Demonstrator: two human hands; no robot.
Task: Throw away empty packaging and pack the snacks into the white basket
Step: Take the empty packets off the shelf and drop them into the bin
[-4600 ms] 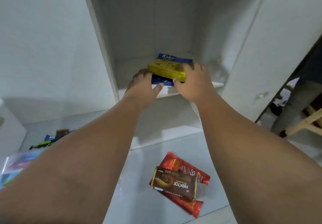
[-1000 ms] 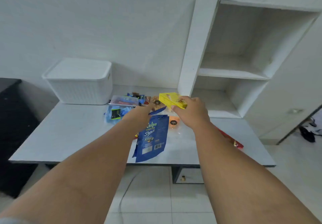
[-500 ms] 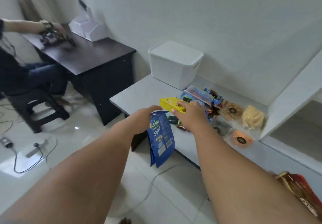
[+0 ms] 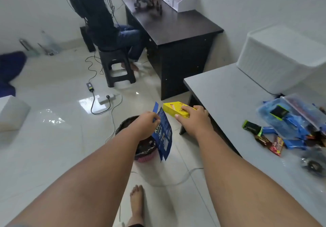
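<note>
Basket (image 4: 275,62), white with its lid on, sits on the table (image 4: 229,94) beside loose snacks (image 4: 289,129), well apart from both hands. Left hand (image 4: 147,127) pinches the blue pouch (image 4: 165,135) above the floor bin (image 4: 143,149), apparently for dropping; right hand (image 4: 195,120) clamps the yellow box (image 4: 173,110) alongside. Forearm (image 4: 114,156) and pouch hide most of the bin; its contents are unclear.

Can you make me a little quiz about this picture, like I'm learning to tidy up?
1. True or false: the right hand holds the yellow box.
2. What does the left hand pinch? A) blue bag B) spoon C) cup
3. Fill in: the basket sits on the ____.
Key: 1 true; 2 A; 3 table.
</note>
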